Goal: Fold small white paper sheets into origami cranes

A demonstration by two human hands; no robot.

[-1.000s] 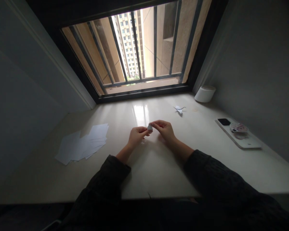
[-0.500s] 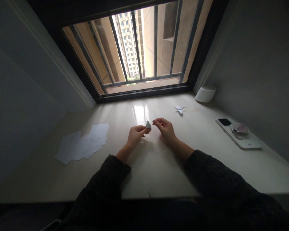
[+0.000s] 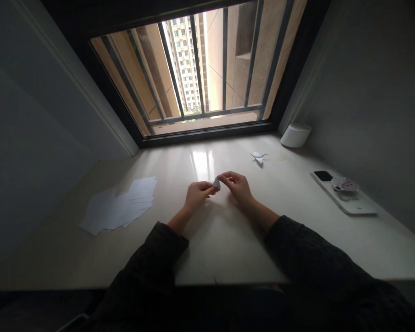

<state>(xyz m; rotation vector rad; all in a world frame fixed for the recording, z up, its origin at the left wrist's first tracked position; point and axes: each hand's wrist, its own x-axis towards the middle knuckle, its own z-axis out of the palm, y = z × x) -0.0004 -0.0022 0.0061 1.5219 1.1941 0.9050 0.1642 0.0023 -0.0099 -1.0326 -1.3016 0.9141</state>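
A small folded piece of white paper point(image 3: 216, 183) is held just above the pale tabletop point(image 3: 210, 240), at the middle of the view. My left hand point(image 3: 196, 194) pinches it from the left with closed fingers. My right hand point(image 3: 237, 186) has its fingertips pinched on the paper's right side. Both forearms wear dark sleeves.
Several loose white paper sheets point(image 3: 119, 206) lie fanned out at the left. A finished folded paper figure point(image 3: 258, 157) rests farther back, near the window point(image 3: 200, 74). A white roll point(image 3: 295, 134) stands at the back right corner. A phone point(image 3: 344, 197) with a round sticker lies at the right.
Half a second ago my right hand had come off the paper with a small gap. Now its fingertips are back on the folded piece. My left hand has kept its hold.
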